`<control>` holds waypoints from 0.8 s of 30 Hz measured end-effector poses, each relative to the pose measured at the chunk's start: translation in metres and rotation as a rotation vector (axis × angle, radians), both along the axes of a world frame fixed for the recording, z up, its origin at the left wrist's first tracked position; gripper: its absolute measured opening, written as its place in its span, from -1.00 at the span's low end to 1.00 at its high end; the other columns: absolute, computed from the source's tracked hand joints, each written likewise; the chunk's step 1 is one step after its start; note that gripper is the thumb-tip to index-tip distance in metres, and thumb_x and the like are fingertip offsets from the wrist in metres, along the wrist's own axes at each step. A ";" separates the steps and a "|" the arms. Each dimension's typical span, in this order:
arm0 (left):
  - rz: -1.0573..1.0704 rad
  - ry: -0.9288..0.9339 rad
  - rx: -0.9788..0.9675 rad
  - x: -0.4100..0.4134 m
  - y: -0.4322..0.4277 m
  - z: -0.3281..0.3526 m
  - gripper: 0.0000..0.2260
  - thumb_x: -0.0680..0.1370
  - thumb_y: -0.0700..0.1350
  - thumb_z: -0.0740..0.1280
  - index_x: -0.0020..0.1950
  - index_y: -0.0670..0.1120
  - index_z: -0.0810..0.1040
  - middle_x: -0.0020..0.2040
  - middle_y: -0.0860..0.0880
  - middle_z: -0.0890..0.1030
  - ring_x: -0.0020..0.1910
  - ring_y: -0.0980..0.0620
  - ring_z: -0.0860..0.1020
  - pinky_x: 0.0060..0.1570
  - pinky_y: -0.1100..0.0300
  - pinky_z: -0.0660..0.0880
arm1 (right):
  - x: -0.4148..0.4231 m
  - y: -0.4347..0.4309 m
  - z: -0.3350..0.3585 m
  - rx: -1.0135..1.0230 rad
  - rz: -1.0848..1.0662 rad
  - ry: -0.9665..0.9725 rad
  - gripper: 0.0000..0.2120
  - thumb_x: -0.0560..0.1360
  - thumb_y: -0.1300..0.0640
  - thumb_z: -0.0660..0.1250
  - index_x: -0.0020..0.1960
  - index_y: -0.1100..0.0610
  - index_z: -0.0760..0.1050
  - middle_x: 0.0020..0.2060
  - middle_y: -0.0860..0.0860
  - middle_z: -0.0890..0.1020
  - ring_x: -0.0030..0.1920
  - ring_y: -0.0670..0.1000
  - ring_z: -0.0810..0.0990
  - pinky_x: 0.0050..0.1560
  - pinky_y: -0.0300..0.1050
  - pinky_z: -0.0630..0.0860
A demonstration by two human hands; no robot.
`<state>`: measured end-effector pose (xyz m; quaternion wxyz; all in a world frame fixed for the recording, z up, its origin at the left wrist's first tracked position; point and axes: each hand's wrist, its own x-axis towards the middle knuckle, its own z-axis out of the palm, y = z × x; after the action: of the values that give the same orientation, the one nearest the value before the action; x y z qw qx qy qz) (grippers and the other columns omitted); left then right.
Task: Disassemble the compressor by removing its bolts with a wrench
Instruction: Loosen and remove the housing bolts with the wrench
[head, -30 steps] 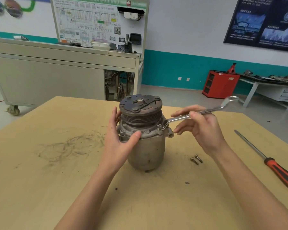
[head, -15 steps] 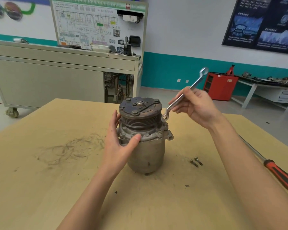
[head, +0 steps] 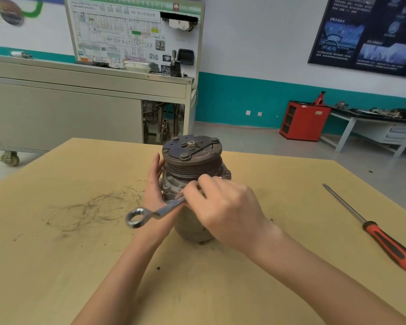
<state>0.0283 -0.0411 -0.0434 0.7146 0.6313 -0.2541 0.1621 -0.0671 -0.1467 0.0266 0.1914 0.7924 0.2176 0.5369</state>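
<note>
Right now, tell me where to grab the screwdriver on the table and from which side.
Take the screwdriver by its red-and-black handle, from above: it lies flat on the table, handle toward the person, thin shaft pointing away.

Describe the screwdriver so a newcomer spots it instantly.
Start at the tan wooden table with the grey compressor standing mid-table. Look right of it, near the table's right edge: the screwdriver lies flat. Its red-and-black handle and long thin shaft set it apart from the all-silver wrench in the right hand.
</note>
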 end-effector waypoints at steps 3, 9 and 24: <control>0.042 -0.021 0.049 0.000 0.003 -0.002 -0.09 0.24 0.23 0.42 0.50 0.09 0.10 0.37 0.18 0.35 0.25 0.51 0.36 0.17 0.53 0.35 | 0.001 -0.010 -0.007 -0.026 0.090 -0.051 -0.88 0.45 0.21 0.40 -0.26 0.19 0.59 -0.42 0.06 0.55 -0.45 0.02 0.51 -0.44 -0.18 0.40; 0.052 -0.002 0.107 0.000 0.008 -0.006 -0.12 0.33 0.25 0.37 0.57 0.14 0.07 0.40 0.37 0.29 0.36 0.44 0.27 0.23 0.54 0.28 | 0.004 -0.072 -0.007 1.273 0.854 0.639 -0.83 0.58 0.11 0.21 -0.07 0.09 0.56 -0.09 0.04 0.69 -0.22 0.07 0.69 -0.21 -0.11 0.61; 0.048 0.019 0.113 -0.003 0.008 -0.004 -0.13 0.30 0.27 0.36 0.56 0.20 0.08 0.35 0.43 0.27 0.31 0.50 0.28 0.16 0.57 0.28 | 0.064 -0.105 0.034 1.705 0.970 0.932 -0.81 0.44 0.06 0.26 -0.19 0.19 0.51 -0.36 0.06 0.67 -0.37 0.00 0.65 -0.37 -0.24 0.55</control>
<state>0.0257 -0.0335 -0.0474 0.6762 0.6779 -0.2409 0.1585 -0.0029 -0.2519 0.0611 -0.7559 0.6202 0.1141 0.1761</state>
